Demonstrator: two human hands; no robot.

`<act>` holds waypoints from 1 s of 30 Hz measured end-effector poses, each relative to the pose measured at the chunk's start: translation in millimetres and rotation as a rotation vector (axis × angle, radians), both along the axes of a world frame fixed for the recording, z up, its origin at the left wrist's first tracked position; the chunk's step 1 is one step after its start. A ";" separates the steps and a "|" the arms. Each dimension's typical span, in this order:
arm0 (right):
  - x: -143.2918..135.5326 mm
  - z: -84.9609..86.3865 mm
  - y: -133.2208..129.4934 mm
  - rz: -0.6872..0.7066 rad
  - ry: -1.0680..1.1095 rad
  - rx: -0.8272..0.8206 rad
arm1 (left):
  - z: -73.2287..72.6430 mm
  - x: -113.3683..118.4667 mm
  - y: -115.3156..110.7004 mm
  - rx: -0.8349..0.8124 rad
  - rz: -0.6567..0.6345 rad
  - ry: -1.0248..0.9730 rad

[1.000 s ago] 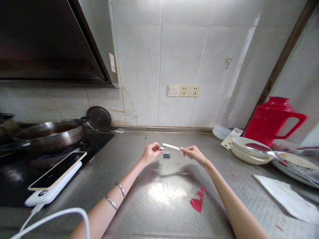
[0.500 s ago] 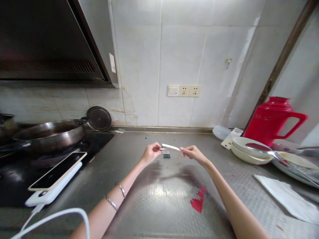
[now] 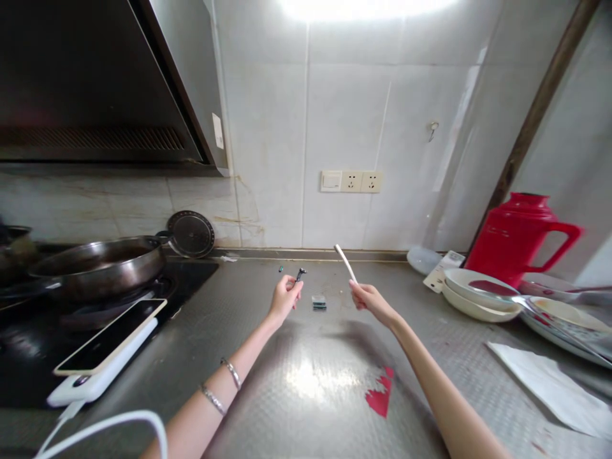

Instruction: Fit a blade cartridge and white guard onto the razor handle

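My left hand [image 3: 285, 297] pinches a small black-and-silver piece [image 3: 300, 275] that sticks up past the fingertips. Its exact kind is too small to make out. In my right hand [image 3: 368, 298] is a slim, slightly curved white stick [image 3: 345, 262], gripped at its lower end and tilted up to the left. The two held things are apart. Between and below my hands, a small clear and dark-teal flat piece [image 3: 319, 303] lies on the metal counter [image 3: 268, 408]. A tiny teal-and-black piece [image 3: 280, 269] lies beyond my left hand.
A torn red scrap [image 3: 380, 394] lies nearer me. At left are a steel pan [image 3: 102, 261] on the stove and a phone [image 3: 112, 338] on a white power bank with a cable [image 3: 109, 421]. To the right are a red thermos [image 3: 511, 236], stacked bowls [image 3: 480, 303] and a white tissue [image 3: 549, 386].
My hands have moved apart. The white stick has swung from nearly level to steeply raised, away from the small piece in my left hand, which now points upward.
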State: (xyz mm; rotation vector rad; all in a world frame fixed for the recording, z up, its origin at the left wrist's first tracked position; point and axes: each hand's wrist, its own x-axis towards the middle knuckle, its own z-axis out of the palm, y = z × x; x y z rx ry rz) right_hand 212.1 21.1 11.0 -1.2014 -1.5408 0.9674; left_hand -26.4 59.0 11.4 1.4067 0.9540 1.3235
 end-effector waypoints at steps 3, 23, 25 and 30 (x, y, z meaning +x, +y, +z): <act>-4.3 -2.2 2.2 -0.042 -0.040 -0.017 | -1.2 -0.8 -1.7 -0.026 0.021 -0.023; -62.4 6.8 -50.3 -0.124 -0.059 -0.100 | 0.4 -3.7 -26.2 0.101 -0.026 -0.034; -68.1 5.9 -58.5 -0.159 -0.176 -0.023 | -0.2 -2.0 -27.5 0.120 -0.013 -0.026; -86.5 8.4 -76.6 -0.183 -0.368 0.060 | -3.4 1.2 -29.8 0.151 0.017 0.008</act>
